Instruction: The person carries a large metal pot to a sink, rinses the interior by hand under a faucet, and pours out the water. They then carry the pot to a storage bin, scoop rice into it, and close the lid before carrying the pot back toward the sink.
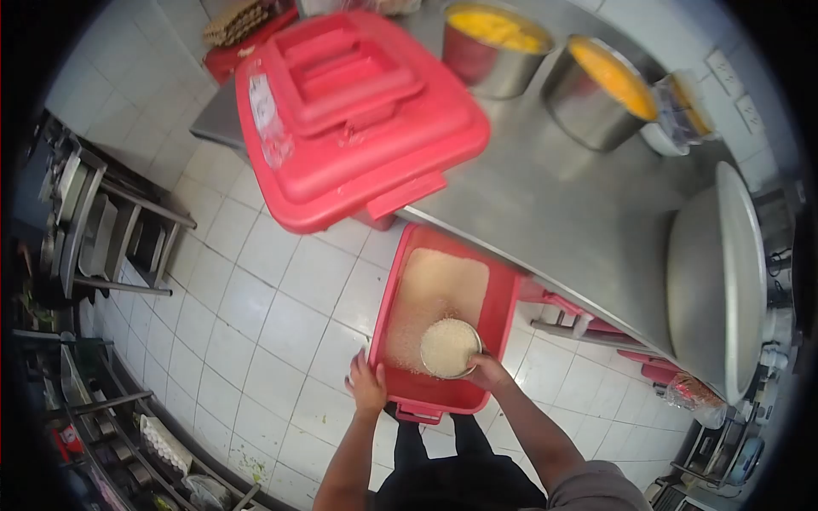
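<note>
A deep red plastic bin (pixel 389 311) stands on the floor in front of me, partly filled with pale grain that looks like rice (pixel 443 277). My right hand (pixel 488 372) grips the rim of a round metal bowl (pixel 471 370) heaped with the same grain. The bowl is inside the bin, over the grain near its front part. At the bin's left rim, my left hand (pixel 367 385) holds on, with fingers on the outer side. The bin's red lid (pixel 366 162) lies on the corner of the steel table, beyond the bin.
The steel table (pixel 545 204) reaches over the bin's right side. On it stand two metal pots (pixel 498 72) (pixel 588 102) with yellow-orange contents and a large metal basin (pixel 716 272). Metal racks (pixel 128 230) line the left. White tiles (pixel 273 332) cover the floor.
</note>
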Demonstrator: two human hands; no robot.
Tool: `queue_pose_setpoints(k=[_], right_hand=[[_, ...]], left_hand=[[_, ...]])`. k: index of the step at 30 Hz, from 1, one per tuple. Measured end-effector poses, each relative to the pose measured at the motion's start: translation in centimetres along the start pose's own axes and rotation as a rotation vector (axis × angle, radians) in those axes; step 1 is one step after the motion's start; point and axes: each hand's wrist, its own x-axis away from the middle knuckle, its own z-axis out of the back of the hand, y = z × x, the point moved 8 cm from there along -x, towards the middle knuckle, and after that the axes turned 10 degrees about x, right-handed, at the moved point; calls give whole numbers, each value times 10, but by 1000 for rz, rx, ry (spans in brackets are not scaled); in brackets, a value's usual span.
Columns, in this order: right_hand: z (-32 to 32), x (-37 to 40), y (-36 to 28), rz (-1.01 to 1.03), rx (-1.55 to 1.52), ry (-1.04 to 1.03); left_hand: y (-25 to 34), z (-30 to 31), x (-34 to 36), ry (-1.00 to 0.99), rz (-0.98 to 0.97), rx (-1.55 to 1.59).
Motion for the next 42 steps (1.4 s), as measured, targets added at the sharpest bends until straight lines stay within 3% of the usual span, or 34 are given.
queue_pose_setpoints(k=[2,5,8,9,10,11,16,21,22,24,27,28,31,35,38,39,40,42], right_hand=[[-27,28,-28,-2,-13,-93],[-77,85,-69,-22,-84,-220],[-138,159,-129,35,-187,-295],[-152,186,-151,62,-240,-325],[-158,211,-174,103,-228,-307],[-163,236,-198,140,-215,-286],[-158,370,-341,469,-219,-246],[-62,474,-463,880,145,399],[-39,488,-480,937,261,585],[-25,514,-507,928,650,942],[-42,535,-517,1155,1757,1721],[-48,532,-515,1114,1768,1637],[-66,521,-508,1223,2296,1590],[-134,526,-496,1606,2215,1625],[-199,490,-446,1932,1982,1284],[-219,465,-412,2043,1951,1140],[-228,433,-379,2050,1876,939],[-219,339,-291,1748,1697,473]], left_hand=[[1,22,44,62,19,79],[-40,35,128,-6,162,13],[-101,41,210,-265,477,-87],[-188,19,226,-170,376,-17],[-161,35,238,-85,269,45],[-162,26,244,-150,208,-26],[-197,26,232,-313,354,-209],[-155,-3,153,-172,74,-113],[-142,-6,141,-221,115,18],[-104,-7,119,-203,121,78],[-21,2,104,-217,63,101],[-6,0,97,-230,23,103],[14,-6,83,-232,-49,38],[15,-3,69,-173,3,12],[32,7,57,-229,51,-110],[27,16,53,-154,200,-132],[24,21,44,-86,206,-82],[-12,2,15,51,128,-90]])
